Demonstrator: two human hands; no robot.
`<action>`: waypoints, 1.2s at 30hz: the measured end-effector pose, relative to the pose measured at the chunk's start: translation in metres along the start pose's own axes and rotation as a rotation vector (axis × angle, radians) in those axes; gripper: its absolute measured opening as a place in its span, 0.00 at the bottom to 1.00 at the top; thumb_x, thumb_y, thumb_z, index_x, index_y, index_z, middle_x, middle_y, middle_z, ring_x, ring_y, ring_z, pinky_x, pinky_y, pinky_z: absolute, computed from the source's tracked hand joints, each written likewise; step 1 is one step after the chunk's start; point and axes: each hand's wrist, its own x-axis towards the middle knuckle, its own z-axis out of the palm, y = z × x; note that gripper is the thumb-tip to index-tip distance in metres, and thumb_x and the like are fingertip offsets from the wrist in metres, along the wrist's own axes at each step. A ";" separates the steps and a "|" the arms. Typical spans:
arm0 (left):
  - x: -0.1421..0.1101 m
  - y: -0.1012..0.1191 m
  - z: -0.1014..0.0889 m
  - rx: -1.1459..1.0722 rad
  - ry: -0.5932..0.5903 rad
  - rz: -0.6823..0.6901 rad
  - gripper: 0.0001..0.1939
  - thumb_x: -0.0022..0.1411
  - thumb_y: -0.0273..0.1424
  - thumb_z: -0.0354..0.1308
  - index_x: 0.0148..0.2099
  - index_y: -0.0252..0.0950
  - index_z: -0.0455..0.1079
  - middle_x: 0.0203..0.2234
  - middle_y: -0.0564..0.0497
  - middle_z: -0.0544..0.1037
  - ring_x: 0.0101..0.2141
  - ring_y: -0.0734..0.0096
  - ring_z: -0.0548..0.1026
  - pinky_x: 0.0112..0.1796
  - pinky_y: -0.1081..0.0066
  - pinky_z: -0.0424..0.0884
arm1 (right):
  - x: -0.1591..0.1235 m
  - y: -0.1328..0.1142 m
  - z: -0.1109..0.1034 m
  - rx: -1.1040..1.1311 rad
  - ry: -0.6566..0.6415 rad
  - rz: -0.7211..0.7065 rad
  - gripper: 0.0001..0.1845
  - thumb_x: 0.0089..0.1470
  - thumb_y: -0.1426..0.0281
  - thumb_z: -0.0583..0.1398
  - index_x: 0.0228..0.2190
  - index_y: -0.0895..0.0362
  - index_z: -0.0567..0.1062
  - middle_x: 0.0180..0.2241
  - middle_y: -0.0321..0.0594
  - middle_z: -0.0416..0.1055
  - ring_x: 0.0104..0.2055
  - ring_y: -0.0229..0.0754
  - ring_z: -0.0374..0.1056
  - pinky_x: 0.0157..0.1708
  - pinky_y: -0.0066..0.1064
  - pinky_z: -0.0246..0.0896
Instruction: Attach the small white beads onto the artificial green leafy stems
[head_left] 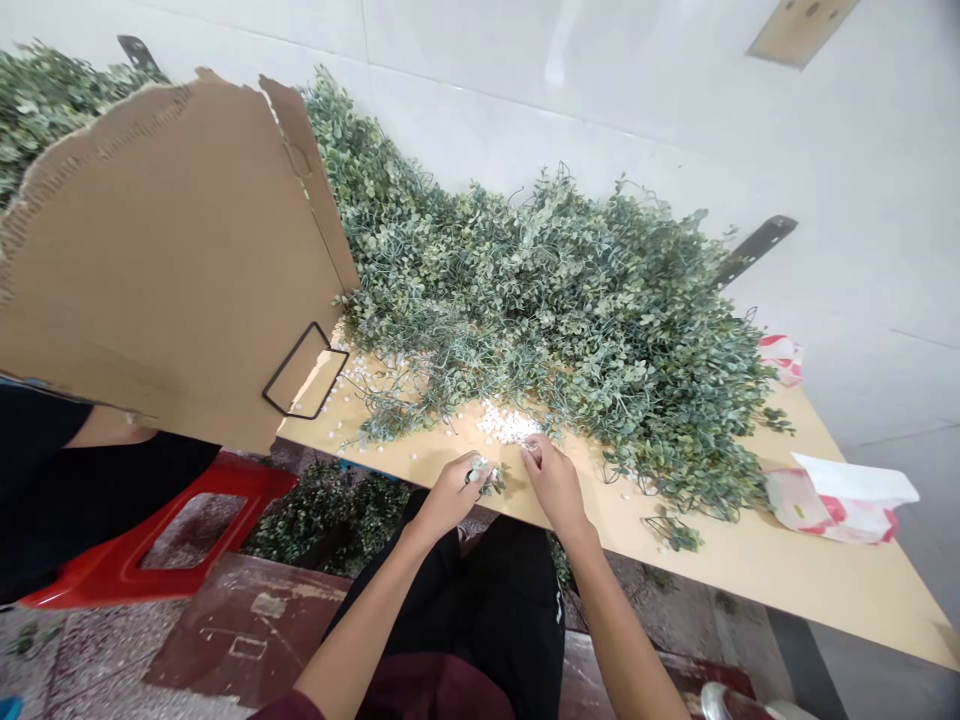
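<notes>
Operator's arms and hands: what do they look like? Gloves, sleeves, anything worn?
The left hand and right hand are bare, with no gloves. The forearms are uncovered, with no watch or band visible. A maroon top shows only at the bottom edge of the view.

Large white glossy tiles cover the wall (600,90) across the top of the frame, with a dark metal bracket (754,248) at right and another (139,55) at upper left. A tan panel (802,30) sits in the upper right corner. A pale wooden tabletop (825,590) runs diagonally below. At lower left, a red plastic stool (135,560) stands on a speckled concrete floor (97,650), beside a stained brown board (240,620).
</notes>
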 end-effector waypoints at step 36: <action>-0.006 -0.009 -0.003 -0.299 0.119 -0.066 0.23 0.67 0.49 0.45 0.29 0.35 0.60 0.25 0.53 0.63 0.29 0.71 0.63 0.34 0.72 0.62 | -0.010 -0.009 -0.001 0.855 -0.476 0.209 0.17 0.51 0.57 0.65 0.28 0.59 0.75 0.17 0.34 0.69 0.18 0.35 0.65 0.20 0.26 0.62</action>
